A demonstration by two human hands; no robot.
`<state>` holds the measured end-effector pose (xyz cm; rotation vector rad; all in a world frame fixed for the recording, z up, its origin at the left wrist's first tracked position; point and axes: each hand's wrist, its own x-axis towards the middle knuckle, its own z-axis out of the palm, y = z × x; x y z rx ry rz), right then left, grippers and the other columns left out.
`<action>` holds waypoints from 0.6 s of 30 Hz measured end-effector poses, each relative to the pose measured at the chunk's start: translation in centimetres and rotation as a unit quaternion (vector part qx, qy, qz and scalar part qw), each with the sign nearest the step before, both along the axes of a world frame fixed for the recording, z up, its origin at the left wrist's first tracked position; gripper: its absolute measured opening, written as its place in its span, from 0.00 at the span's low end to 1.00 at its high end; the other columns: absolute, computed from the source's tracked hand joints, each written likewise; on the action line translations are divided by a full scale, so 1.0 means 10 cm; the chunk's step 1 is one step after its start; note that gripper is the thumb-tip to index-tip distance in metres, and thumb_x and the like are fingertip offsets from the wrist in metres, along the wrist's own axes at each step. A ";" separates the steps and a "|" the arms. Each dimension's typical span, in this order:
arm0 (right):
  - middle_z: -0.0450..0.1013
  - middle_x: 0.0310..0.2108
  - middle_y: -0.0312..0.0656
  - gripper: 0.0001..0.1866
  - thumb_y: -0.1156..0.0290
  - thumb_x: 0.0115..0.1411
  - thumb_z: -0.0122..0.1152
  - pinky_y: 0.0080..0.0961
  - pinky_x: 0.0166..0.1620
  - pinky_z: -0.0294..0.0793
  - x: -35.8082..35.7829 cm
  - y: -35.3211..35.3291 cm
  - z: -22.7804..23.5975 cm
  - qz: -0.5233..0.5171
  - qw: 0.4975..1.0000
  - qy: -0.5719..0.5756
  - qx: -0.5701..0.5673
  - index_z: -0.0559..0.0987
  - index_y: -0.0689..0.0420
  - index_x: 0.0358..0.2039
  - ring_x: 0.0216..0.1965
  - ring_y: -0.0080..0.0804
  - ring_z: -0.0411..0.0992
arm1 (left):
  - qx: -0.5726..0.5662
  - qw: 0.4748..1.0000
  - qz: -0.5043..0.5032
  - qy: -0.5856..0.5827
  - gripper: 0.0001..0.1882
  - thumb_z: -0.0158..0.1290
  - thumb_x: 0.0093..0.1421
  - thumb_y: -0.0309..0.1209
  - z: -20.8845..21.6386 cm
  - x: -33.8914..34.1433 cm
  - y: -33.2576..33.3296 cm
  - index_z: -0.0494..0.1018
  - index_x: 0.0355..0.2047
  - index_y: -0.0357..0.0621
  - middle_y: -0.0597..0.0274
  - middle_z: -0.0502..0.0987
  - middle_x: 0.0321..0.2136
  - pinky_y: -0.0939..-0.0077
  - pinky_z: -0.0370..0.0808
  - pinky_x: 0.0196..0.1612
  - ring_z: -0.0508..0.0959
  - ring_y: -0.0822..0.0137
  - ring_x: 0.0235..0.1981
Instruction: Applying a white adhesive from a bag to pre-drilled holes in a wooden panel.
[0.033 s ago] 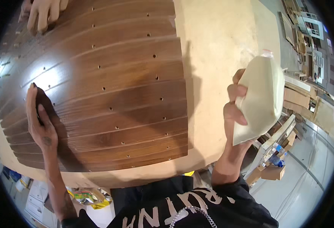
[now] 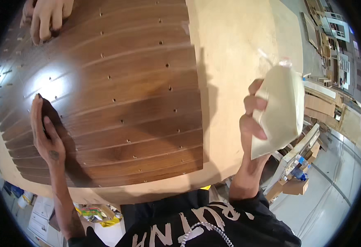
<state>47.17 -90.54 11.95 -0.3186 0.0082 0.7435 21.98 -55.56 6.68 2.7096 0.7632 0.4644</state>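
Dark brown wooden strips (image 2: 147, 101) lie side by side on a pale tabletop (image 2: 230, 37), with rows of small drilled holes along them. My left hand (image 2: 48, 138) rests on its edge on the strips at the left, fingers stretched out and holding nothing. Over the bare tabletop to the right, my right hand (image 2: 255, 111) grips a pale cream squeeze bottle (image 2: 281, 111). The bottle is tilted, its clear, thin nozzle (image 2: 267, 57) pointing up and away toward the far left. My palm is hidden behind the bottle.
Another person's hand (image 2: 49, 20) touches the strips at the far left. Cardboard boxes (image 2: 295, 187) and blue plastic bottles (image 2: 299, 173) stand low at the right, beyond the table edge. Colourful packages (image 2: 96, 213) and white drawers (image 2: 38, 220) sit below the near left edge.
The strips and my left hand appear slightly lower in view. My right hand still holds the bottle, whose top has dropped a little; its nozzle now shows more plainly.
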 end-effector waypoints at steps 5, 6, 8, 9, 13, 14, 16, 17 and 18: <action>0.58 0.55 0.56 0.39 0.42 0.58 0.57 0.29 0.19 0.73 0.03 0.11 0.03 -0.033 0.996 0.080 0.019 0.59 0.51 0.63 0.43 0.54 0.68 | 0.013 0.999 0.013 0.033 0.20 0.35 0.70 0.29 -0.02 -0.01 -0.02 0.64 0.59 0.39 0.52 0.65 0.61 0.59 0.60 0.65 0.63 0.54 0.63; 0.57 0.58 0.56 0.37 0.46 0.58 0.58 0.28 0.19 0.75 0.08 0.12 0.01 -0.006 0.998 0.057 0.022 0.61 0.50 0.63 0.47 0.52 0.68 | 0.015 0.999 0.023 0.045 0.20 0.34 0.70 0.31 0.01 0.02 -0.03 0.65 0.59 0.39 0.52 0.65 0.60 0.57 0.59 0.65 0.63 0.53 0.63; 0.55 0.60 0.57 0.35 0.51 0.58 0.59 0.26 0.20 0.76 0.11 0.17 0.02 0.022 0.999 0.036 0.024 0.63 0.50 0.63 0.50 0.50 0.68 | 0.015 0.999 0.020 0.048 0.20 0.34 0.71 0.32 0.04 0.04 -0.01 0.65 0.59 0.39 0.52 0.65 0.60 0.57 0.59 0.65 0.63 0.53 0.63; 0.56 0.60 0.57 0.36 0.50 0.58 0.58 0.29 0.24 0.78 0.09 0.21 0.07 -0.060 0.994 0.007 -0.094 0.62 0.51 0.63 0.50 0.50 0.67 | 0.016 0.999 0.018 0.049 0.20 0.35 0.71 0.32 0.04 0.04 0.00 0.64 0.59 0.38 0.51 0.65 0.60 0.57 0.59 0.65 0.62 0.53 0.63; 0.61 0.57 0.57 0.37 0.48 0.59 0.55 0.38 0.38 0.78 0.05 0.35 0.09 -0.270 0.874 -0.091 -0.394 0.60 0.55 0.63 0.49 0.48 0.68 | 0.021 0.997 0.019 0.068 0.21 0.34 0.71 0.35 0.03 0.00 0.03 0.63 0.60 0.40 0.54 0.64 0.62 0.59 0.58 0.66 0.61 0.54 0.65; 0.67 0.53 0.53 0.36 0.48 0.60 0.52 0.37 0.47 0.76 0.04 0.41 0.11 -0.257 0.854 -0.123 -0.436 0.63 0.60 0.60 0.48 0.43 0.71 | 0.021 0.997 0.021 0.070 0.21 0.34 0.71 0.35 0.02 0.00 0.04 0.63 0.60 0.40 0.53 0.64 0.62 0.59 0.57 0.66 0.61 0.54 0.65; 0.68 0.54 0.52 0.39 0.48 0.57 0.54 0.39 0.51 0.73 0.06 0.43 0.08 -0.231 0.851 -0.132 -0.453 0.61 0.62 0.61 0.50 0.43 0.71 | 0.020 0.996 0.028 0.077 0.21 0.34 0.71 0.34 0.01 0.00 0.04 0.63 0.60 0.39 0.53 0.64 0.62 0.59 0.57 0.66 0.61 0.54 0.65; 0.69 0.54 0.51 0.42 0.48 0.55 0.56 0.41 0.56 0.71 0.08 0.45 0.07 -0.212 0.846 -0.140 -0.468 0.60 0.64 0.61 0.53 0.43 0.71 | 0.018 0.996 0.032 0.082 0.21 0.34 0.71 0.34 0.03 0.02 0.03 0.63 0.60 0.39 0.52 0.64 0.62 0.59 0.57 0.66 0.61 0.55 0.65; 0.69 0.54 0.51 0.42 0.48 0.55 0.56 0.41 0.56 0.71 0.11 0.47 0.06 -0.207 0.848 -0.138 -0.469 0.60 0.64 0.61 0.53 0.43 0.71 | 0.015 0.996 0.035 0.086 0.21 0.33 0.72 0.34 0.05 0.04 0.02 0.63 0.60 0.38 0.52 0.64 0.62 0.60 0.57 0.66 0.61 0.55 0.65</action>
